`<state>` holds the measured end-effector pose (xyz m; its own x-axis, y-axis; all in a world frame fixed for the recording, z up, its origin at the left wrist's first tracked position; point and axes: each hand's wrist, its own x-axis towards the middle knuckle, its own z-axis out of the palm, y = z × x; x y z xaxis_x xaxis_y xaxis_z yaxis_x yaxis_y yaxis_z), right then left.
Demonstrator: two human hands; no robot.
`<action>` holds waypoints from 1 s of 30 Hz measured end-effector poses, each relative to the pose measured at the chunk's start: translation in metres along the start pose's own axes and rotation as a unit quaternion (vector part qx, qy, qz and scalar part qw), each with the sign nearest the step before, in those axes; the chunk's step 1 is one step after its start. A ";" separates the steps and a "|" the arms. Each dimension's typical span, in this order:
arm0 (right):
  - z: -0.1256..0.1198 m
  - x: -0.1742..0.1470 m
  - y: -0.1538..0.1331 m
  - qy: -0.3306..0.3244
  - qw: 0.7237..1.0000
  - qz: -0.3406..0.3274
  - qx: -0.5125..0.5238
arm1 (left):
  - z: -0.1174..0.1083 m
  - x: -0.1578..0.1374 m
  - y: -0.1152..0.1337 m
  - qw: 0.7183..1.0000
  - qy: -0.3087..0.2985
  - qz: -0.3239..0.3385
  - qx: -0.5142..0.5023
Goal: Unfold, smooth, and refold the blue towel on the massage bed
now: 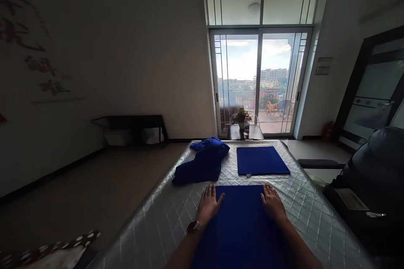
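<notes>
Dark-blue flat rectangular cloth, seen in the head view: spread on a silver diamond-quilted table cover, straight ahead and between the two hands. Appears to run lengthwise away from the viewpoint, toward the tall pale-framed sliding glass door; leaves the view at the bottom, so cannot tell the full length. Straight along the far side, roughly level with the fingertips. Flanked about evenly, with no clear nearer side: at the far left corner by the bare left hand, at the far right corner by the bare right hand.

On the left: open, palm down, fingers extended forward along the edge, thumb slanting inward over the blue cloth. Wears a dark wristband. On the right: likewise open and palm down, fingers pointing forward at the corner, thumb turned toward the middle. Seemingly resting flat with both, gripping nothing; cannot judge how firmly pressed.

Just beyond the fingertips, on the same silver cover: to the left, a crumpled dark-blue soft cloth heap; to the right, a neatly squared dark-blue flat piece, with a small pale tag at the near edge. Beside the cover at right, a black padded chair.
</notes>
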<state>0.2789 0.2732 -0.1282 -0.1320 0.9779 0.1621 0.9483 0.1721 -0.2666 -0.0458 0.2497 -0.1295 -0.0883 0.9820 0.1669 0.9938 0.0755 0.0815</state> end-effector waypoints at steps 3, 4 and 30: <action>-0.001 0.000 -0.001 -0.004 1.000 0.007 0.004 | -0.008 0.006 0.011 0.999 -0.003 -0.029 0.036; -0.001 0.000 -0.001 -0.006 1.000 0.009 0.004 | -0.010 0.007 0.019 0.998 0.009 -0.035 0.045; -0.005 -0.001 -0.002 -0.008 1.000 0.010 0.010 | 0.005 -0.010 0.047 0.996 0.048 0.057 -0.039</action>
<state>0.2782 0.2715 -0.1228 -0.1182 0.9829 0.1415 0.9448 0.1552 -0.2885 0.0018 0.2448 -0.1326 0.0159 0.9618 0.2734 0.9898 -0.0538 0.1318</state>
